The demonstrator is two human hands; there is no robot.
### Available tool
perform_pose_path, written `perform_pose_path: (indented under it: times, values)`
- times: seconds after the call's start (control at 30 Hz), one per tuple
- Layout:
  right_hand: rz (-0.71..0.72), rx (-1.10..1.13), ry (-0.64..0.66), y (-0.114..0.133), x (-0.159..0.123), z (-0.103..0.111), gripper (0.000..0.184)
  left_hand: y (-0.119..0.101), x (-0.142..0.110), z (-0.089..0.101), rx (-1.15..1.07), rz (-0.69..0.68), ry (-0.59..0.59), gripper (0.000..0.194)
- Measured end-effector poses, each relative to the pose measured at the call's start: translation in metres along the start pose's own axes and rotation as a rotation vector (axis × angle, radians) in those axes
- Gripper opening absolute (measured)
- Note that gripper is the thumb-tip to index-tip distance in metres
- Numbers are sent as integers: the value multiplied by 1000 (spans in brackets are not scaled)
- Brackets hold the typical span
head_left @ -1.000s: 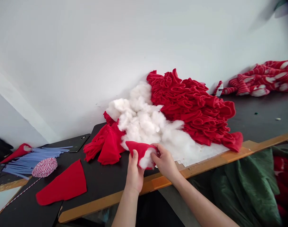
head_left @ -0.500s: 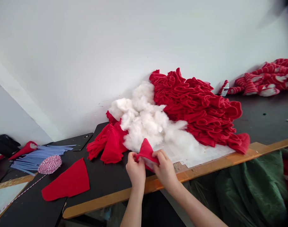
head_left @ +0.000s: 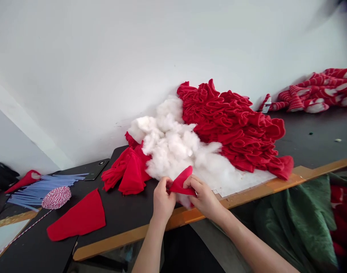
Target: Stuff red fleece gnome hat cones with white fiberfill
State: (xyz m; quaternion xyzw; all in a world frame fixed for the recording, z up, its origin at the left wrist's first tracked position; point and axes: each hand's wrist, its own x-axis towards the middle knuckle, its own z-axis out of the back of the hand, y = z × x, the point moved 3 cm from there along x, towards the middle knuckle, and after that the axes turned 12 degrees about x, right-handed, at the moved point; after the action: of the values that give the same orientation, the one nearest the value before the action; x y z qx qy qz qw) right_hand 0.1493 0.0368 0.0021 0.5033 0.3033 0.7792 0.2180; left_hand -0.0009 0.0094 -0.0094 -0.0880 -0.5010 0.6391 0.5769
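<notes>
Red fleece piece (head_left: 180, 184) pinched up between both hands, left hand (head_left: 163, 201) and right hand (head_left: 204, 198) gripping its edges, just above the black counter (head_left: 128, 206) and right beside a fluffy heap of white stuffing (head_left: 170, 148).

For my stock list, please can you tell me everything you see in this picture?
Red fleece pile: one large heap, red, on the black table, against the wall.
White stuffing: one mound, white, left of the pile.
Red fleece bunch: one, red, left of the stuffing.
Flat red fleece piece: one, red, left on the table.
Twine ball: one, red and white, far left.
Blue strips: many, blue, beside the ball.
Striped fabric heap: one, red and white, far right.
Green cloth: one, green, below the table edge.
Held red fleece piece: one, red, between the hands.
Left hand: one, pinching it.
Right hand: one, pinching it.
</notes>
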Motion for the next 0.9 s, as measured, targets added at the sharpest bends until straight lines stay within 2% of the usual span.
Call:
perform_pose_path:
  times: [0.13, 0.23, 0.3, 0.43, 0.5, 0.63, 0.7, 0.83, 0.9]
  values:
    - [19, -127, -116, -7, -3, 5, 33, 2, -14, 3, -12, 119, -140, 18]
    - [47, -122, -174, -6, -1, 7, 32, 3, -24, 8, -105, 182, -122, 9]
    - [61, -75, -162, -3, 2, 9, 32, 3, -26, 11, -367, 300, -36, 15]
    - [85, 15, -21, 9, 11, 9, 33, -2, -22, 2, -1110, 726, 301, 49]
    - [124, -12, 18, 16, 10, 7, 34, -7, -15, -5, -1309, 809, 379, 49]
    - [238, -192, -203, 26, -10, 0, 34, -3, -3, -13, -1442, 839, 193, 26]
    - [231, -198, -180, 27, -23, -13, 39, -2, -3, -13, -1449, 837, 142, 26]
    - [102, -158, -177, 22, -32, -40, 43, -6, -10, -6, -1406, 783, 23, 28]
    - [162, -149, -116, 24, -27, -50, 41, -14, -13, -5, -1412, 722, 32, 36]
